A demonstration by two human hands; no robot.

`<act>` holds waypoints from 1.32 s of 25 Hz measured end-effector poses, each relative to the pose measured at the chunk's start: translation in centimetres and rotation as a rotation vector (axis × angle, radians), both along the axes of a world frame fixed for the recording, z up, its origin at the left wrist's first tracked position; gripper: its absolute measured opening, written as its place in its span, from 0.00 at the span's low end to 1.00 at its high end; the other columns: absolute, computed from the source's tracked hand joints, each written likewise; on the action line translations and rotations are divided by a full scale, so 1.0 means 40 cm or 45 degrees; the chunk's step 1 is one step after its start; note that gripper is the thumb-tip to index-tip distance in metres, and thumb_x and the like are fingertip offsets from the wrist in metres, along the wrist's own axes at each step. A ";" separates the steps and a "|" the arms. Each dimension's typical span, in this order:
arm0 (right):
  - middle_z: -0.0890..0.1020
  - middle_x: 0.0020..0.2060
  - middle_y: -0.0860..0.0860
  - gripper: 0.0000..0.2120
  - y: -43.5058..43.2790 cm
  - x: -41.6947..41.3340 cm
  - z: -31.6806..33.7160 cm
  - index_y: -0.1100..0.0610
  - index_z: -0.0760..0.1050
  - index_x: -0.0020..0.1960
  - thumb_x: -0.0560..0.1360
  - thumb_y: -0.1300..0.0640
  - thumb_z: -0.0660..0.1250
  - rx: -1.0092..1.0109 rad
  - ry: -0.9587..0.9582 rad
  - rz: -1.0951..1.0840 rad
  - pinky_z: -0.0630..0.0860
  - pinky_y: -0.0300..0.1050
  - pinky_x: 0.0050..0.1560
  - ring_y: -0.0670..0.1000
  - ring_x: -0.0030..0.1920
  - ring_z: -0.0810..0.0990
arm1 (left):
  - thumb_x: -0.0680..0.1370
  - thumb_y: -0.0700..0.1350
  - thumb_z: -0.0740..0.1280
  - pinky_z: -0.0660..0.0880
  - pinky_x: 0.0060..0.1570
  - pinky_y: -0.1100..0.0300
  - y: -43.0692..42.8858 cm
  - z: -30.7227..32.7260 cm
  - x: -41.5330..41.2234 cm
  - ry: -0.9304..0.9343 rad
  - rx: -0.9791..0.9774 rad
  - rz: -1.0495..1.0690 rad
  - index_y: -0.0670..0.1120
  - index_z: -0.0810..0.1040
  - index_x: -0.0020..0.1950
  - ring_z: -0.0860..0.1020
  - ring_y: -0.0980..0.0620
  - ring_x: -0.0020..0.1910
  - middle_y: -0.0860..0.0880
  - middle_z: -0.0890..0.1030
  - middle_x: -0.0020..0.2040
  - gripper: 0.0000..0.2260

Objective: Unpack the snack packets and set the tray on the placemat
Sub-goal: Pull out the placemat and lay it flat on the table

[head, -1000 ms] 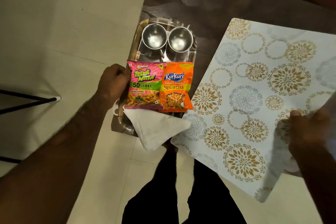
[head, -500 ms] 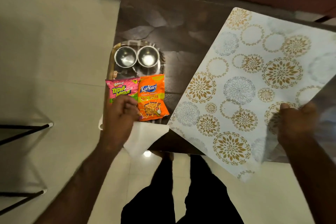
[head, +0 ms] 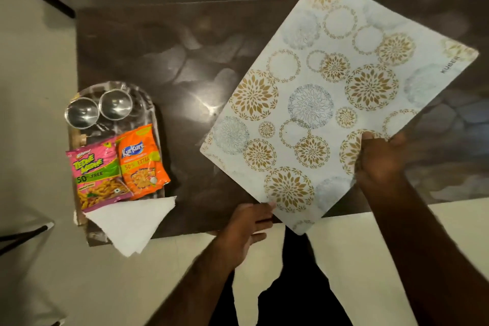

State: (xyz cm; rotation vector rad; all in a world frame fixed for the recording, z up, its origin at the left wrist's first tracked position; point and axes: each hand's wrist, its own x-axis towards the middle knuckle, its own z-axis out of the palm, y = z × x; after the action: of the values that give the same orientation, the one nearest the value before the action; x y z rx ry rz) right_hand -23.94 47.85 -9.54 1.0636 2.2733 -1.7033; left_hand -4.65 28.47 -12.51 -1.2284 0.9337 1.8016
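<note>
A white placemat (head: 325, 103) with gold and blue floral circles lies skewed over the right half of the dark table. My right hand (head: 381, 160) grips its near right edge. My left hand (head: 244, 227) touches its near corner with fingers spread, holding nothing. At the table's left end sits a tray (head: 152, 108) with two steel bowls (head: 102, 111), a pink snack packet (head: 96, 174) and an orange snack packet (head: 141, 163). A white napkin (head: 132, 222) hangs off the tray's near end.
The dark glossy table (head: 164, 55) sits on a pale tiled floor (head: 31, 47). A black stand leg (head: 23, 235) shows at the left. My dark trousers (head: 288, 288) are below the table's near edge.
My left hand left the tray and moved right to the placemat's near corner. The placemat has shifted under my right hand. The tray now rests on the table's left end.
</note>
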 end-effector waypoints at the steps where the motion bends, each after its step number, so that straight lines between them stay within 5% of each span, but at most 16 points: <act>1: 0.80 0.66 0.61 0.25 0.036 -0.018 -0.003 0.59 0.69 0.74 0.77 0.63 0.67 0.013 -0.035 -0.029 0.77 0.63 0.68 0.63 0.66 0.81 | 0.72 0.52 0.75 0.77 0.58 0.50 0.039 0.000 -0.029 0.038 -0.027 0.047 0.47 0.80 0.61 0.83 0.45 0.58 0.45 0.85 0.59 0.19; 3: 0.81 0.64 0.60 0.23 0.096 -0.037 -0.037 0.57 0.71 0.72 0.78 0.63 0.66 -0.079 -0.097 -0.093 0.80 0.62 0.64 0.61 0.62 0.83 | 0.75 0.43 0.75 0.79 0.61 0.42 0.107 -0.003 -0.080 0.115 -0.152 0.198 0.46 0.79 0.61 0.85 0.44 0.56 0.44 0.86 0.58 0.16; 5: 0.83 0.55 0.49 0.14 0.141 -0.063 -0.043 0.52 0.75 0.62 0.80 0.65 0.67 -0.231 -0.060 -0.202 0.86 0.47 0.51 0.45 0.51 0.87 | 0.74 0.37 0.75 0.80 0.59 0.39 0.156 -0.001 -0.134 0.187 -0.328 0.314 0.46 0.77 0.66 0.85 0.44 0.57 0.46 0.85 0.61 0.21; 7: 0.82 0.51 0.42 0.13 0.198 -0.097 -0.049 0.51 0.75 0.59 0.81 0.67 0.67 -0.330 -0.044 -0.209 0.82 0.31 0.39 0.37 0.43 0.85 | 0.75 0.34 0.73 0.80 0.59 0.38 0.197 -0.002 -0.195 0.252 -0.509 0.314 0.49 0.74 0.69 0.83 0.45 0.60 0.48 0.84 0.62 0.24; 10: 0.87 0.52 0.48 0.13 0.294 -0.155 -0.064 0.55 0.77 0.62 0.80 0.65 0.70 -0.500 -0.161 -0.244 0.84 0.42 0.39 0.46 0.47 0.88 | 0.78 0.32 0.69 0.79 0.61 0.43 0.232 -0.021 -0.288 0.356 -0.745 0.153 0.47 0.73 0.68 0.82 0.47 0.62 0.50 0.84 0.62 0.21; 14: 0.88 0.55 0.50 0.16 0.389 -0.225 -0.076 0.51 0.79 0.63 0.78 0.64 0.71 -0.680 -0.254 -0.188 0.85 0.51 0.48 0.53 0.54 0.88 | 0.80 0.31 0.66 0.79 0.46 0.68 0.219 -0.035 -0.417 0.498 -0.898 -0.042 0.44 0.73 0.67 0.81 0.52 0.60 0.54 0.83 0.59 0.17; 17: 0.86 0.59 0.53 0.15 0.469 -0.289 -0.072 0.51 0.77 0.64 0.80 0.64 0.69 -0.678 -0.237 -0.261 0.81 0.57 0.59 0.55 0.59 0.86 | 0.80 0.32 0.65 0.80 0.51 0.58 0.169 -0.059 -0.510 0.512 -0.933 -0.177 0.39 0.71 0.70 0.81 0.45 0.60 0.44 0.81 0.64 0.18; 20: 0.84 0.57 0.54 0.11 0.550 -0.338 -0.071 0.49 0.77 0.55 0.81 0.65 0.65 -0.623 -0.198 -0.291 0.80 0.56 0.59 0.54 0.56 0.84 | 0.79 0.33 0.67 0.82 0.43 0.60 0.120 -0.072 -0.578 0.507 -0.933 -0.276 0.43 0.73 0.66 0.83 0.49 0.54 0.47 0.83 0.60 0.16; 22: 0.84 0.56 0.55 0.13 0.584 -0.361 -0.074 0.48 0.76 0.53 0.81 0.67 0.65 -0.539 -0.184 -0.260 0.79 0.55 0.59 0.55 0.54 0.84 | 0.79 0.34 0.68 0.83 0.47 0.54 0.108 -0.085 -0.610 0.479 -0.906 -0.315 0.44 0.72 0.68 0.83 0.47 0.56 0.47 0.82 0.61 0.18; 24: 0.85 0.58 0.55 0.13 0.611 -0.382 -0.090 0.52 0.77 0.59 0.80 0.67 0.67 -0.411 -0.213 -0.237 0.79 0.57 0.62 0.57 0.57 0.85 | 0.79 0.34 0.68 0.81 0.55 0.43 0.121 -0.107 -0.635 0.413 -0.829 -0.338 0.43 0.70 0.71 0.81 0.41 0.61 0.44 0.81 0.64 0.21; 26: 0.84 0.62 0.55 0.18 0.636 -0.401 -0.108 0.57 0.75 0.69 0.80 0.65 0.68 -0.324 -0.250 -0.211 0.79 0.59 0.64 0.58 0.60 0.85 | 0.79 0.34 0.67 0.80 0.54 0.44 0.156 -0.121 -0.654 0.327 -0.752 -0.314 0.43 0.69 0.71 0.79 0.39 0.63 0.43 0.80 0.65 0.21; 30: 0.84 0.61 0.52 0.20 0.671 -0.415 -0.134 0.57 0.75 0.70 0.79 0.66 0.68 -0.145 -0.271 -0.218 0.81 0.56 0.56 0.54 0.53 0.86 | 0.80 0.35 0.67 0.78 0.57 0.42 0.222 -0.134 -0.675 0.252 -0.731 -0.382 0.44 0.67 0.72 0.78 0.40 0.63 0.42 0.77 0.69 0.22; 33: 0.83 0.55 0.53 0.21 0.706 -0.430 -0.144 0.62 0.77 0.66 0.73 0.65 0.70 -0.027 -0.251 -0.220 0.79 0.50 0.45 0.51 0.44 0.83 | 0.80 0.40 0.69 0.82 0.44 0.55 0.250 -0.137 -0.693 0.283 -0.865 -0.592 0.44 0.70 0.70 0.82 0.48 0.52 0.43 0.80 0.67 0.19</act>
State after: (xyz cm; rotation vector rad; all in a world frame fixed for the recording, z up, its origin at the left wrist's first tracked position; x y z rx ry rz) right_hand -41.15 76.10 -15.31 1.3920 2.0925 -1.5949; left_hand -32.37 38.47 -18.00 -1.0670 1.8897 1.2932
